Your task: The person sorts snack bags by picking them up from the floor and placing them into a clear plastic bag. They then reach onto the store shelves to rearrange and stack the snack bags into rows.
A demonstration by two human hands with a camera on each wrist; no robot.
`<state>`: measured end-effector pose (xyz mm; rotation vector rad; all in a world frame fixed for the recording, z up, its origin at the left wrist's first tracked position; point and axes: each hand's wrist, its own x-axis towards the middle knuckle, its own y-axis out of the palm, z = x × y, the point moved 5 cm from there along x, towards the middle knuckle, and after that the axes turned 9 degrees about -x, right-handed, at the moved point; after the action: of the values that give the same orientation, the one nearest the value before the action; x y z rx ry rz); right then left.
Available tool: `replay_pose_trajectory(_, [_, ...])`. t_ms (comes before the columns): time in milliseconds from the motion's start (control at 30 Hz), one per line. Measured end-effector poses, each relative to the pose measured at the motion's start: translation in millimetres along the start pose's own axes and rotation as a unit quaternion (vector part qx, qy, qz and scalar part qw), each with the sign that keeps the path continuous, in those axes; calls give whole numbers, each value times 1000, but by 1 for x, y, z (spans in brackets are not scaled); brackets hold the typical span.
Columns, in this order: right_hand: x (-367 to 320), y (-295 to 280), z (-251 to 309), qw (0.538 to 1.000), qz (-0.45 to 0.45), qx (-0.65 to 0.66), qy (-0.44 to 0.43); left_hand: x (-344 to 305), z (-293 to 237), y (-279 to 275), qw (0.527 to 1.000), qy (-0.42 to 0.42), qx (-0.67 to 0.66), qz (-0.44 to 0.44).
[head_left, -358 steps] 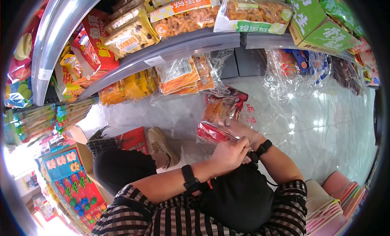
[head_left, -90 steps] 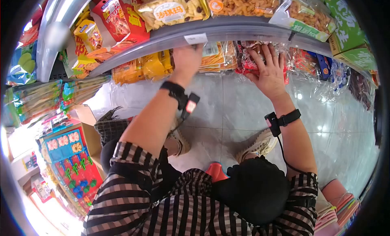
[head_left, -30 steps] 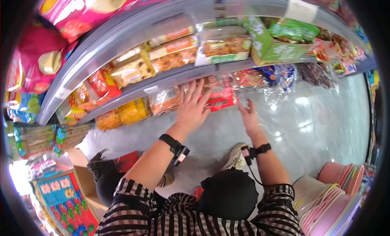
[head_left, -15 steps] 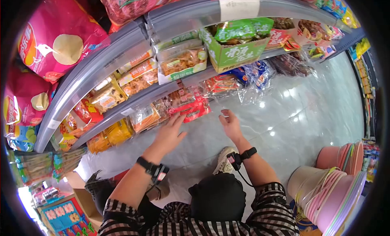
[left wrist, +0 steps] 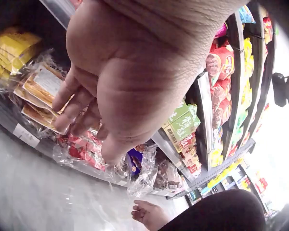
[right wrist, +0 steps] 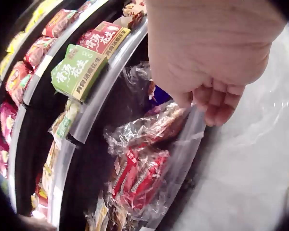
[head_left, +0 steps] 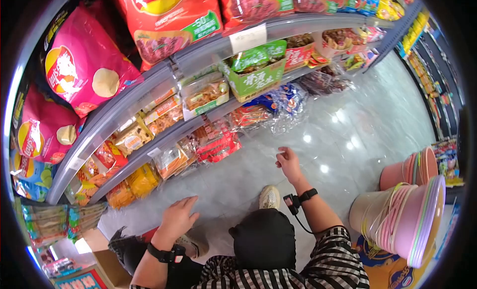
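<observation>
In the head view my left hand hangs over the floor with relaxed fingers and nothing in it. My right hand is also empty, its fingers loosely bent, above the tiles to the right. Ahead of both, red snack packets in clear plastic lie on the bottom shelf. To their left sit flat orange-and-white packets and yellow bags. The right wrist view shows the red packets in crinkled wrap, apart from the hand. In the left wrist view the fingers overlap the orange-and-white packets.
Upper shelves hold large chip bags and a green box of snacks. Blue-wrapped bags lie at the bottom shelf's right. Stacked buckets stand at my right, and a cardboard box at my left.
Earlier both hands gripped a red packet, then pressed packets on the bottom shelf. Now the red packets lie there, and both hands have drawn back. The head view has turned rightward.
</observation>
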<state>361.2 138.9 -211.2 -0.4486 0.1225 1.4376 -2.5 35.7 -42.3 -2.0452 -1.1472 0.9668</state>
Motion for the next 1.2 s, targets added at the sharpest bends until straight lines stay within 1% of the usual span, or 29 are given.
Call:
replay_pose_trajectory(33, [5, -1, 10, 1000, -11, 0, -2, 0, 2, 5, 999, -18, 22, 17])
replay_pose_trajectory(67, [12, -4, 21, 999, -47, -2, 2, 0, 1, 6, 1000, -8, 22, 17])
replay_pose_trajectory(100, [20, -7, 31, 997, -79, -6, 5, -1, 1, 10, 999, 0, 34, 37])
replay_pose_trajectory(133, [30, -6, 36, 996, -84, -6, 3, -1, 1, 12, 997, 6, 45, 55])
replay_pose_trajectory(167, [41, -8, 48, 983, -146, -106, -42, 0, 1, 10, 997, 10, 46, 53])
replay_pose_trajectory(200, [51, -9, 58, 954, -204, -203, -85, 1, 1, 8, 998, 6, 35, 51])
replay_pose_trajectory(233, [62, -6, 61, 954, -205, -203, -85, 2, 2, 6, 999, 0, 22, 49])
replay_pose_trajectory(267, [70, -3, 71, 917, -258, -271, -137, 2, 2, 4, 999, -1, 22, 49])
replay_pose_trajectory(300, [77, 0, 78, 871, -307, -335, -187, 2, 3, 2, 999, -11, 22, 45])
replay_pose_trajectory(333, [87, 5, 78, 872, -304, -335, -188, 3, 5, 1, 999, -21, 22, 40])
replay_pose_trajectory(400, [107, 9, 74, 885, -298, -341, -106, 2, 12, 5, 998, -28, 22, 45])
replay_pose_trajectory(433, [114, 10, 77, 887, -295, -340, -108, 1, 15, 6, 998, -33, 22, 52])
replay_pose_trajectory(500, [127, 8, 70, 918, -220, -329, -13, 2, 20, 6, 997, -43, 22, 57])
replay_pose_trajectory(533, [136, 5, 62, 896, -230, -380, -9, 2, 21, 6, 997, -48, 21, 64])
replay_pose_trajectory(567, [143, -1, 52, 896, -227, -381, -8, 2, 22, 5, 996, -51, 20, 66])
replay_pose_trajectory(633, [153, -7, 41, 881, -172, -438, -54, 3, 20, 3, 996, -47, 25, 67])
replay_pose_trajectory(667, [153, -11, 38, 865, -192, -455, -93, 4, 18, 2, 996, -47, 22, 68])
replay_pose_trajectory(700, [145, -12, 47, 863, -192, -457, -93, 5, 16, 2, 996, -48, 22, 70])
replay_pose_trajectory(733, [133, -13, 59, 933, -145, -330, -24, 6, 14, 1, 996, -48, 22, 71])
replay_pose_trajectory(767, [123, -9, 66, 976, -95, -192, 45, 6, 12, 1, 996, -46, 20, 71])
replay_pose_trajectory(800, [119, -7, 72, 975, -97, -193, 45, 7, 9, 2, 996, -44, 21, 76])
replay_pose_trajectory(833, [116, -1, 71, 991, -61, -87, 76, 7, 6, 3, 996, -41, 23, 82])
replay_pose_trajectory(867, [113, 6, 70, 994, -23, 20, 105, 7, 4, 4, 996, -38, 25, 82])
replay_pose_trajectory(900, [114, 10, 70, 994, -25, 23, 103, 7, 4, 6, 996, -36, 22, 83])
replay_pose_trajectory(967, [121, 22, 63, 991, 14, 66, 112, 8, 4, 9, 996, -33, 23, 80])
replay_pose_trajectory(1000, [123, 25, 59, 993, 9, 42, 109, 8, 4, 10, 996, -34, 23, 83])
replay_pose_trajectory(1133, [129, 20, 44, 995, 4, 14, 97, 9, 3, 13, 995, -39, 23, 92])
replay_pose_trajectory(1200, [129, -5, 33, 986, -55, 101, 123, 8, 8, 15, 995, -35, 19, 91])
